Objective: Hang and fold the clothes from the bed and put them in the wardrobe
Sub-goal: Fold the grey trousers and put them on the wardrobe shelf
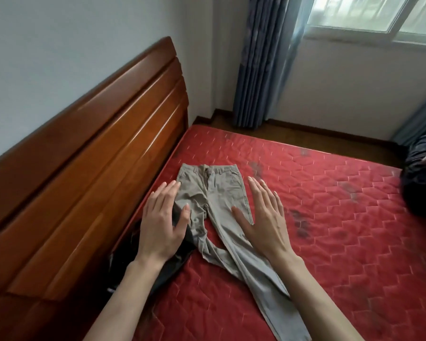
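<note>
Your left hand [163,225] and right hand [262,217] lie flat, fingers straight and holding nothing, with the trousers [214,200] spread on the mattress [330,217] between your fingertips. Smooth outward from the crotch and straighten the twisted leg nearest your wrists before folding.

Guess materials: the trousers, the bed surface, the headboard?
Khaki trousers: likely matte woven cotton twill; soft creases, stitched pockets and waistband. Red quilted mattress: slightly shiny synthetic-looking fabric with a stitched zigzag pattern and dark smudges. Reddish-brown headboard: looks like varnished wood; glossy highlights along its grooved panels, though veneer can't be ruled out.
</note>
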### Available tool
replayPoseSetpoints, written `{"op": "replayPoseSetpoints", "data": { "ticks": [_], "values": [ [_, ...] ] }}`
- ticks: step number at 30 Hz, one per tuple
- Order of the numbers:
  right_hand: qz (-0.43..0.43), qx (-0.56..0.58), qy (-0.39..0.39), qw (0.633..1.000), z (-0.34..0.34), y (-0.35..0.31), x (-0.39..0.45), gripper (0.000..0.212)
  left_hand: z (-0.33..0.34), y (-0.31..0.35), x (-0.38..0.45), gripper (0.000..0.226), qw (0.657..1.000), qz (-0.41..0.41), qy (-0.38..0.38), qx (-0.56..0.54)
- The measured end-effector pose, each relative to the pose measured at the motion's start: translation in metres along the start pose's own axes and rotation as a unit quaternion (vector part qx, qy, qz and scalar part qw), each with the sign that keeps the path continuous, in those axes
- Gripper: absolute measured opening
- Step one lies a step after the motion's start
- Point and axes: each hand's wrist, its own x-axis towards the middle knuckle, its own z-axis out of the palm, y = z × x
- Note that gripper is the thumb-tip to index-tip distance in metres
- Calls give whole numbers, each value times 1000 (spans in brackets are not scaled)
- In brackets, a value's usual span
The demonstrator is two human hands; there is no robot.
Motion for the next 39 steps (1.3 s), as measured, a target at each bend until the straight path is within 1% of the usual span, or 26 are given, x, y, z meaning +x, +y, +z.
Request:
{"op": "replayPoseSetpoints", "data": {
  "ticks": [8, 12, 15, 20, 27, 30, 32, 34, 37, 39],
  "values": [
    [31, 4, -3, 999, 81, 47, 84, 76, 96, -62, 78, 63, 999, -15, -35, -2],
    [37, 15, -1, 999, 140, 86, 117, 76, 152, -99, 95, 62, 999, -27, -39, 14],
    [39, 16, -13, 999, 188, 119, 136, 77, 193, -129, 109, 62, 998, -54, -28, 21],
    [50, -3, -32, 998, 265, 170, 158, 77, 264, -185, 128, 59, 996, -67, -29, 45],
    [69, -48, -66, 994, 385, 231, 162, 76, 370, -278, 152, 61, 993, -64, -65, 73],
    [86, -62, -80, 991, 431, 261, 166, 78, 417, -316, 168, 64, 989, -85, -79, 92],
    [124, -57, -103, 985, 457, 279, 176, 80, 441, -340, 181, 66, 983, -119, -83, 111],
    [202, -25, -141, 969, 478, 295, 189, 81, 457, -362, 196, 62, 975, -154, -93, 127],
    [340, 11, -196, 919, 502, 320, 210, 89, 476, -390, 213, 58, 963, -188, -117, 155],
    [404, 16, -208, 891, 516, 335, 218, 96, 487, -404, 219, 61, 949, -246, -127, 151]
  ]
}}
